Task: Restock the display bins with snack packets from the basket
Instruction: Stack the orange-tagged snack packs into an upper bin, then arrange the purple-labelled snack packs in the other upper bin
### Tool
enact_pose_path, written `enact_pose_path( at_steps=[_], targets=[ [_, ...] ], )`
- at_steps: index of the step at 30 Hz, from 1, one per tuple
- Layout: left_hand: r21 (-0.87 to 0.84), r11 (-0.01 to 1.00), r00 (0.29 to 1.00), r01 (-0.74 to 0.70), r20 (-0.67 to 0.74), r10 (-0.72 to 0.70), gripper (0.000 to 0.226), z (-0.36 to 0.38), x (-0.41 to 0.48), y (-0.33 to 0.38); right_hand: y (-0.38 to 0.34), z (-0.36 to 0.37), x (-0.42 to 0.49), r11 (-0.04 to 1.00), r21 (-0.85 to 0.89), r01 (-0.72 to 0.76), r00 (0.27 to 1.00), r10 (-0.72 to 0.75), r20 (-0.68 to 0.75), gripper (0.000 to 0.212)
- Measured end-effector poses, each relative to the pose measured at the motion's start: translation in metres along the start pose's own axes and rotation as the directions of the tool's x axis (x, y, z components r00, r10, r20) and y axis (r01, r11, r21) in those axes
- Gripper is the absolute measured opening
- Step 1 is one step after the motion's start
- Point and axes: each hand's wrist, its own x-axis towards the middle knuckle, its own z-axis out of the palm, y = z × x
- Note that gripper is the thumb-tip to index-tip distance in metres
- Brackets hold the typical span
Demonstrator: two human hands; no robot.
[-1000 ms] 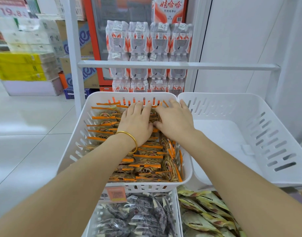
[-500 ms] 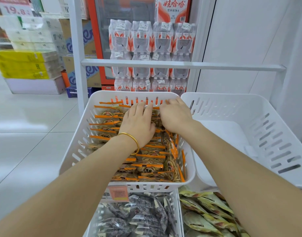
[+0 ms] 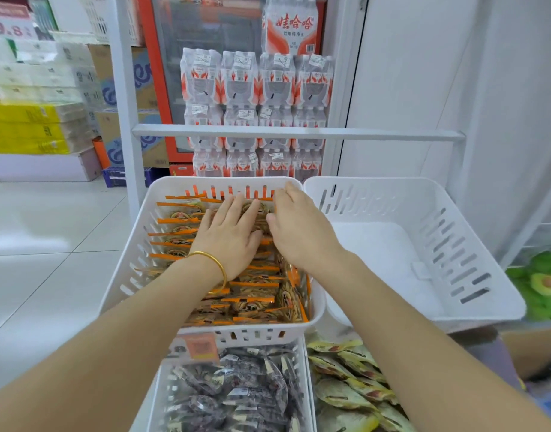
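Two bare forearms, bare left hand (image 3: 233, 236) and right hand (image 3: 300, 233), thin plain gold bangle (image 3: 220, 270) round the left wrist

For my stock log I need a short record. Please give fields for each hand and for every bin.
left hand: flat on the orange packets, gold bangle at the wrist
right hand: at the far right corner of the upper left bin, fingers bent down, grip unclear
upper left bin: rows of orange packets
upper right bin: white floor showing
below: dark packets at left, yellow-green packets at right
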Motion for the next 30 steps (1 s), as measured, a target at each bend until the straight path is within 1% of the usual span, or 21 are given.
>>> enact_pose_path(
  at_steps=[1, 3, 6, 8, 10, 12, 14, 15, 16, 17, 18, 20, 22, 23, 25, 26, 27, 29, 30],
  targets=[
    [-0.030, 1.000, 1.000, 0.001, -0.003, -0.001, 0.055, -0.007, -0.010, 0.003, -0.001, -0.009, -0.013, 0.998, 0.064, 0.003, 0.999, -0.001, -0.034, 0.040],
    [-0.111, 0.994, 1.000, -0.010, -0.020, 0.008, 0.055, -0.019, -0.042, 0.012, -0.002, -0.028, -0.054, 0.986, 0.165, 0.004, 0.998, 0.006, -0.061, 0.047],
    [-0.233, 0.969, 0.997, -0.081, -0.039, 0.074, 0.064, -0.029, -0.117, 0.036, -0.005, -0.053, -0.143, 0.975, 0.222, -0.010, 1.000, 0.012, -0.004, 0.054],
    [-0.317, 0.943, 0.994, -0.107, -0.003, 0.111, 0.067, -0.027, -0.176, 0.058, -0.005, -0.057, -0.204, 0.972, 0.236, -0.007, 0.999, -0.002, 0.039, 0.057],
    [-0.361, 0.927, 0.986, -0.106, 0.086, 0.146, 0.073, -0.019, -0.236, 0.079, -0.002, -0.052, -0.262, 0.967, 0.249, -0.053, 0.993, 0.024, 0.120, 0.056],
    [-0.331, 0.939, 0.951, -0.096, 0.247, 0.184, 0.076, -0.003, -0.293, 0.096, 0.007, -0.039, -0.318, 0.954, 0.264, -0.141, 0.973, 0.084, 0.216, 0.054],
    [-0.234, 0.959, 0.872, -0.158, 0.422, 0.247, 0.079, 0.018, -0.338, 0.107, 0.017, -0.022, -0.370, 0.922, 0.294, -0.252, 0.938, 0.159, 0.307, 0.052],
    [-0.168, 0.968, 0.816, -0.186, 0.522, 0.248, 0.074, 0.029, -0.354, 0.112, 0.022, -0.012, -0.394, 0.908, 0.293, -0.301, 0.915, 0.187, 0.358, 0.051],
    [-0.111, 0.971, 0.754, -0.210, 0.615, 0.233, 0.068, 0.039, -0.364, 0.115, 0.026, -0.001, -0.414, 0.899, 0.276, -0.339, 0.888, 0.209, 0.411, 0.051],
    [-0.078, 0.969, 0.708, -0.235, 0.670, 0.225, 0.064, 0.047, -0.371, 0.119, 0.030, 0.009, -0.430, 0.893, 0.255, -0.370, 0.860, 0.226, 0.457, 0.050],
    [-0.066, 0.964, 0.683, -0.258, 0.693, 0.230, 0.063, 0.052, -0.377, 0.122, 0.032, 0.019, -0.443, 0.885, 0.241, -0.399, 0.837, 0.244, 0.489, 0.049],
    [-0.077, 0.959, 0.675, -0.272, 0.695, 0.247, 0.062, 0.062, -0.390, 0.123, 0.033, 0.035, -0.464, 0.879, 0.218, -0.425, 0.814, 0.265, 0.517, 0.045],
    [-0.056, 0.953, 0.663, -0.296, 0.706, 0.248, 0.063, 0.076, -0.401, 0.118, 0.038, 0.052, -0.477, 0.896, 0.191, -0.402, 0.821, 0.260, 0.507, 0.041],
    [-0.029, 0.949, 0.644, -0.315, 0.728, 0.236, 0.063, 0.082, -0.404, 0.116, 0.043, 0.060, -0.480, 0.903, 0.157, -0.399, 0.823, 0.278, 0.495, 0.042],
    [-0.004, 0.948, 0.614, -0.319, 0.761, 0.210, 0.064, 0.091, -0.404, 0.114, 0.055, 0.071, -0.482, 0.902, 0.061, -0.428, 0.808, 0.351, 0.473, 0.051],
    [-0.010, 0.950, 0.613, -0.313, 0.762, 0.210, 0.063, 0.095, -0.401, 0.115, 0.062, 0.076, -0.481, 0.906, 0.006, -0.424, 0.799, 0.372, 0.472, 0.055],
    [-0.023, 0.953, 0.621, -0.302, 0.753, 0.215, 0.062, 0.098, -0.396, 0.117, 0.068, 0.080, -0.480, 0.918, -0.059, -0.391, 0.791, 0.369, 0.488, 0.059],
    [-0.053, 0.960, 0.647, -0.274, 0.729, 0.225, 0.058, 0.107, -0.388, 0.120, 0.076, 0.090, -0.475, 0.940, -0.223, -0.259, 0.761, 0.341, 0.552, 0.064],
    [-0.061, 0.964, 0.656, -0.257, 0.722, 0.221, 0.057, 0.112, -0.385, 0.121, 0.078, 0.095, -0.473, 0.935, -0.301, -0.190, 0.741, 0.337, 0.581, 0.064]
  ],
)
